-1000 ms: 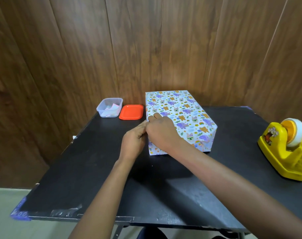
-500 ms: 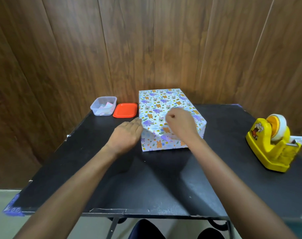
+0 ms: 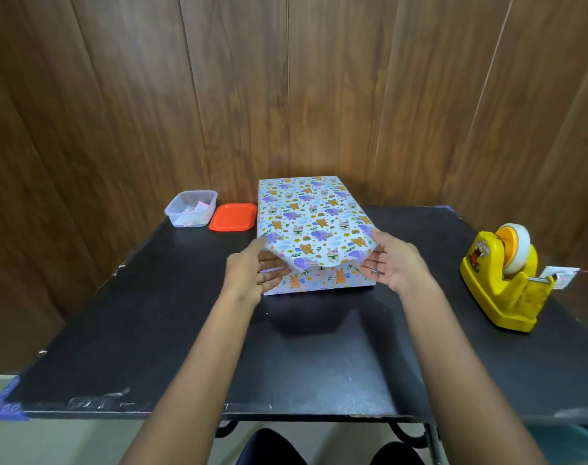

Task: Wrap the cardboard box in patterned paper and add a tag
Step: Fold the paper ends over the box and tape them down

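The box [image 3: 311, 219], covered in white paper printed with purple elephants and orange bears, lies lengthwise on the black table [image 3: 286, 357]. At its near end a top flap of paper [image 3: 314, 255] hangs down over the end face. My left hand [image 3: 252, 273] presses against the near left corner, fingers tucked in at the side fold. My right hand [image 3: 395, 263] mirrors it at the near right corner, fingers flat on the paper. Neither hand lifts the box.
A clear plastic tub [image 3: 191, 208] with small paper pieces and its orange lid [image 3: 233, 217] sit at the back left. A yellow tape dispenser [image 3: 505, 283] stands at the right edge. Wooden panelling rises right behind the table.
My right hand has moved from the left corner across the near end to the right corner. My left hand stays at the left corner. The top flap now hangs over the end face.
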Available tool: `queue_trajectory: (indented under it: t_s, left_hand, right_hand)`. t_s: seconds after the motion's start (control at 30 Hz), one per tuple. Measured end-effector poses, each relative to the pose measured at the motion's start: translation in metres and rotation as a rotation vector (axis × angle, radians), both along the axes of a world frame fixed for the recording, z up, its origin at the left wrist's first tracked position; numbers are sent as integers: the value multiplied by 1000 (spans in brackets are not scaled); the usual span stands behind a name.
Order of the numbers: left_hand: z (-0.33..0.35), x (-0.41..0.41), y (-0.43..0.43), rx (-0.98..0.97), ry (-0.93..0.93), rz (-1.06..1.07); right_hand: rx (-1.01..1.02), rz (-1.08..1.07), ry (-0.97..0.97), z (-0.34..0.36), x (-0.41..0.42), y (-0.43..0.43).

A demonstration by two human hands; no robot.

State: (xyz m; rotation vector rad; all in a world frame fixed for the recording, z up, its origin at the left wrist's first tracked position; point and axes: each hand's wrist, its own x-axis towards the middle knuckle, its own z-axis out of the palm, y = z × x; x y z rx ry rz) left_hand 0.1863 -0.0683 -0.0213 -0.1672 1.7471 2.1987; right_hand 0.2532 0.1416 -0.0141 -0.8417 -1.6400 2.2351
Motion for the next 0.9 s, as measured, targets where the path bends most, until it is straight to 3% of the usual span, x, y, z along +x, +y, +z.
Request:
queue_trajectory:
  t_s: [0.2,0.37,0.9]
  left_hand:
    - [-5,-7,19,186,-54,184]
    - [-16,-7,24,152,72,251]
    - [-19,-2,32,152,113,162]
  right_hand:
    - [3,-75,23,-10,-7,6]
    - [74,-47,76,-22,-1,13]
    - [104,41,16,-12,-1,11]
